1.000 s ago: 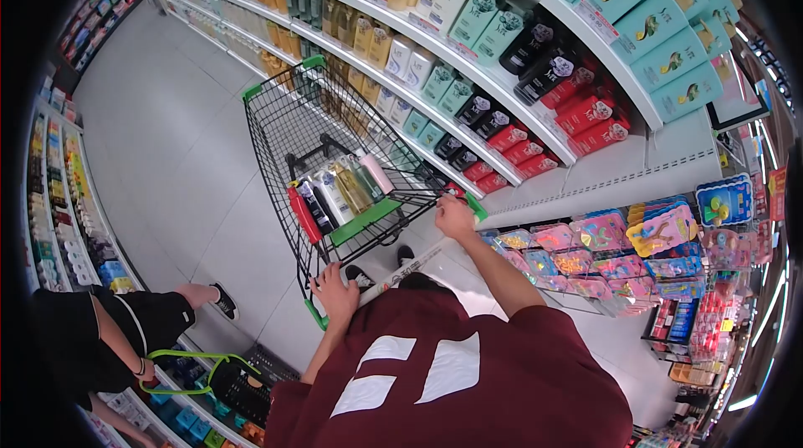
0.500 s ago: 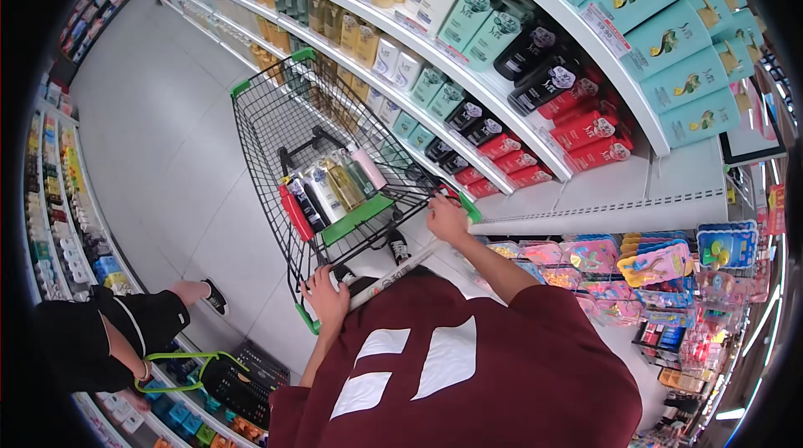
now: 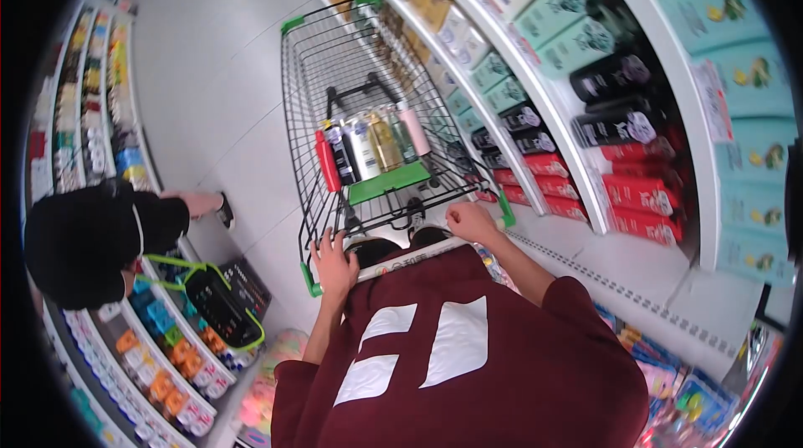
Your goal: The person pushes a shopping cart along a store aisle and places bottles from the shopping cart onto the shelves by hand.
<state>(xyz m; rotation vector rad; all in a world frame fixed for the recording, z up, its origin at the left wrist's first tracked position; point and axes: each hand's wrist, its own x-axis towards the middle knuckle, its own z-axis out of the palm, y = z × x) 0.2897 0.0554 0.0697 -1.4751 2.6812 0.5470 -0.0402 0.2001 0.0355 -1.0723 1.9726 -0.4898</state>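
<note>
A black wire shopping cart [image 3: 305,71] with green corners stands in front of me. My left hand [image 3: 335,268] rests over the left end of its white handle [image 3: 389,268], fingers draped forward and slightly apart. Toward the right end, my right hand [image 3: 473,223] is curled at the handle; its fingertips are hidden. Inside the cart, several bottles stand upright in a row behind a green flap [image 3: 389,184]: a red bottle [image 3: 327,162], a black one [image 3: 341,151], a white one [image 3: 363,151], a yellowish one [image 3: 385,143] and a pink one [image 3: 413,128] among them.
Shelves of bottles [image 3: 619,126] run close along the cart's right side. At left, a person in black [image 3: 75,247] is beside another shelf, with a black basket [image 3: 222,306] with green handles nearby. Grey tiled floor [image 3: 209,46] stretches ahead on the left.
The view has turned, so the cart points more straight ahead and the right shelves look nearer. The person at left has leaned over, head now showing. Both my hands stay at the handle.
</note>
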